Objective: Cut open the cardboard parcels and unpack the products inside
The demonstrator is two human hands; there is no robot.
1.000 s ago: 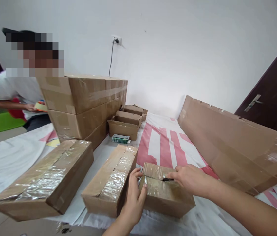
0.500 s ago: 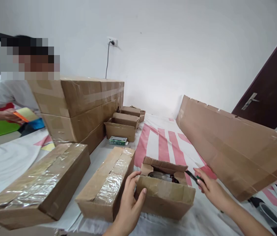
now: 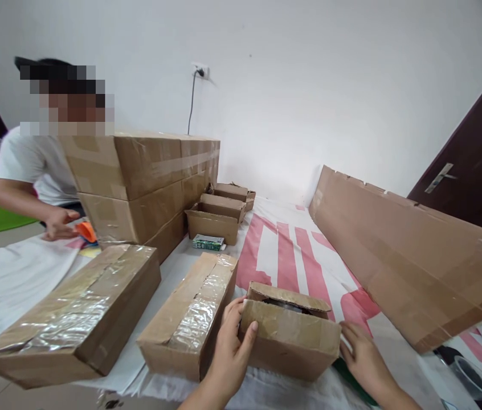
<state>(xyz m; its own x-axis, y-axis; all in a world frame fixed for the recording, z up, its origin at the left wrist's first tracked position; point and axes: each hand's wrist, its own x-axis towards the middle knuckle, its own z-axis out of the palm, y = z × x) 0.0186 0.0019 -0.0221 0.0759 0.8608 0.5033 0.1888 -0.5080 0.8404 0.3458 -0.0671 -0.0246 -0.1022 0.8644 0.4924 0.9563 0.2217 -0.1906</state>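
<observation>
In front of me stands a small cardboard box (image 3: 290, 341) with its top flaps folded partly inward; through the gap some dark contents show, too little to name. My left hand (image 3: 230, 347) is closed on its left end, thumb against the front and fingers at the side. At the opposite end, my right hand (image 3: 364, 359) has its fingers curled against the box's right edge. Below that palm shows a dark green object (image 3: 354, 381), blurred and partly covered; whether the hand holds it is unclear. A taped carton (image 3: 190, 319) lies just beside my left hand.
Another taped carton (image 3: 70, 313) lies at left. Stacked cartons (image 3: 151, 188) stand behind, near a person in white (image 3: 38, 165). Open boxes (image 3: 213, 225) and a small green box (image 3: 208, 242) sit farther back. A large cardboard sheet (image 3: 412, 256) leans at right.
The box's back and side flaps have come down over the opening. My right hand has moved down to the box's right end; the black cutter no longer shows. The person's hand has shifted.
</observation>
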